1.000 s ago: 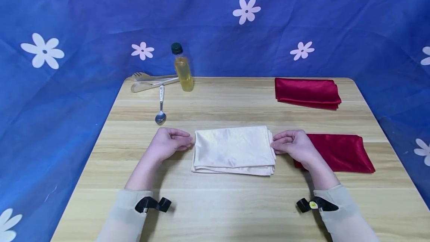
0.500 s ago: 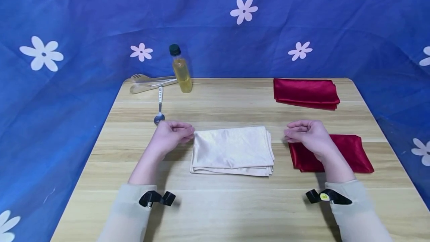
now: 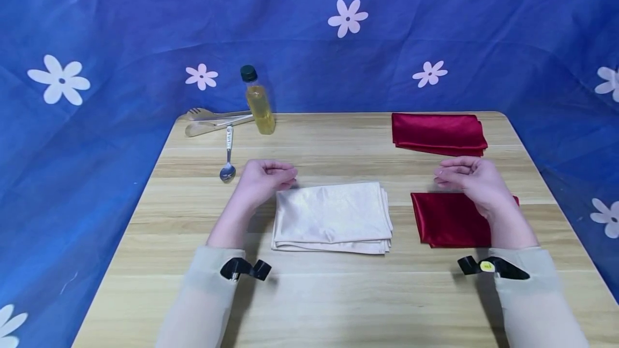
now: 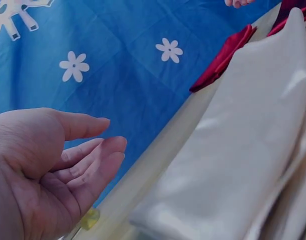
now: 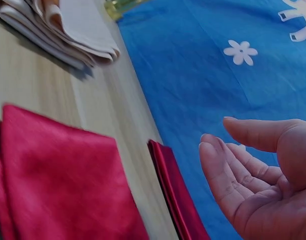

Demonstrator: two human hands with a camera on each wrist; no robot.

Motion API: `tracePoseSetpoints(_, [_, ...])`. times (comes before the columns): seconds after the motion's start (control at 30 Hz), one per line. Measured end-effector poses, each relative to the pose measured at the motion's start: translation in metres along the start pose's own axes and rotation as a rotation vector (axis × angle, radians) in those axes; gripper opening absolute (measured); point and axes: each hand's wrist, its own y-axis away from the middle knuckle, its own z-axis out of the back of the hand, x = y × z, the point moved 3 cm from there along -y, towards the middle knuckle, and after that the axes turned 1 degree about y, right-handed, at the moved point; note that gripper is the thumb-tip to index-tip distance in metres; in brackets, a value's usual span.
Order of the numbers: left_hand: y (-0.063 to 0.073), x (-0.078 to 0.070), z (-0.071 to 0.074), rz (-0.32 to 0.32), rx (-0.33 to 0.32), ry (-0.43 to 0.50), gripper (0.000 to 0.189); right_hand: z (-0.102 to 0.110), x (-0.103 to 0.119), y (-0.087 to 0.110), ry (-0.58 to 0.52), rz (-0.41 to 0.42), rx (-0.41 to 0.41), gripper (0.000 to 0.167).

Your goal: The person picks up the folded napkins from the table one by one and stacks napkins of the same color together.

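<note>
A folded white cloth (image 3: 333, 216) lies flat in the middle of the table. Just above its far left corner hovers my left hand (image 3: 266, 181), fingers loosely bent; the left wrist view shows a gap between thumb and fingertips with nothing in it. My right hand (image 3: 476, 181) is over the nearer folded red cloth (image 3: 450, 222) and covers part of it in the head view. From the right wrist, its thumb (image 5: 255, 134) stands apart from the relaxed fingers, and the palm is bare. A second folded red cloth (image 3: 437, 133) lies at the far right.
A bottle of yellow liquid (image 3: 261, 109) with a dark green cap stands at the back left. Beside it lie a wooden fork (image 3: 200, 114) and other long utensils. A spoon (image 3: 228, 168) rests in front of them. A blue flowered curtain (image 3: 309, 42) hangs behind the table.
My right hand has left the white cloth's right edge and moved right and away over the red cloth. My left hand has lifted off the left edge and shifted slightly forward and right.
</note>
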Motion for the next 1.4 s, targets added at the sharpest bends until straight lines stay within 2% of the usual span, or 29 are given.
tracePoseSetpoints(0.23, [-0.022,-0.006,-0.021,-0.026,-0.006,0.04,0.026,0.03,0.004,-0.007,0.021,-0.037,-0.072,0.016])
tracePoseSetpoints(0.4, [-0.038,-0.005,-0.038,-0.018,-0.009,0.05,0.026,0.053,0.006,-0.014,0.018,-0.048,-0.1,0.014])
tracePoseSetpoints(0.47, [-0.044,-0.006,-0.045,-0.01,-0.008,0.055,0.027,0.062,0.006,-0.016,0.066,-0.059,-0.122,0.014])
tracePoseSetpoints(0.6, [-0.057,-0.005,-0.059,-0.001,0.004,0.068,0.026,0.081,0.006,-0.022,0.183,-0.09,-0.142,0.034])
tracePoseSetpoints(0.67, [-0.062,-0.004,-0.067,0.003,0.007,0.077,0.025,0.089,0.005,-0.026,0.215,-0.106,-0.14,0.039])
tracePoseSetpoints(0.73, [-0.068,-0.003,-0.076,0.009,0.012,0.086,0.024,0.098,0.004,-0.03,0.229,-0.117,-0.141,0.036])
tracePoseSetpoints(0.87, [-0.079,-0.001,-0.094,0.022,0.02,0.082,0.025,0.113,0.0,-0.039,0.19,-0.131,-0.143,0.013])
tracePoseSetpoints(0.97, [-0.089,-0.001,-0.107,0.017,0.029,0.054,0.026,0.123,-0.004,-0.046,0.156,-0.135,-0.144,0.009])
tracePoseSetpoints(1.03, [-0.096,-0.002,-0.114,0.008,0.03,0.021,0.025,0.129,-0.008,-0.052,0.184,-0.138,-0.154,0.013])
tracePoseSetpoints(1.17, [-0.112,-0.001,-0.131,0.002,0.035,-0.036,0.026,0.141,-0.014,-0.064,0.33,-0.16,-0.191,0.035])
tracePoseSetpoints(1.23, [-0.12,-0.001,-0.142,0.002,0.046,-0.049,0.027,0.146,-0.016,-0.069,0.371,-0.18,-0.213,0.041])
tracePoseSetpoints(1.4, [-0.133,-0.002,-0.173,0.0,0.038,-0.047,0.035,0.157,-0.019,-0.08,0.385,-0.212,-0.258,0.039])
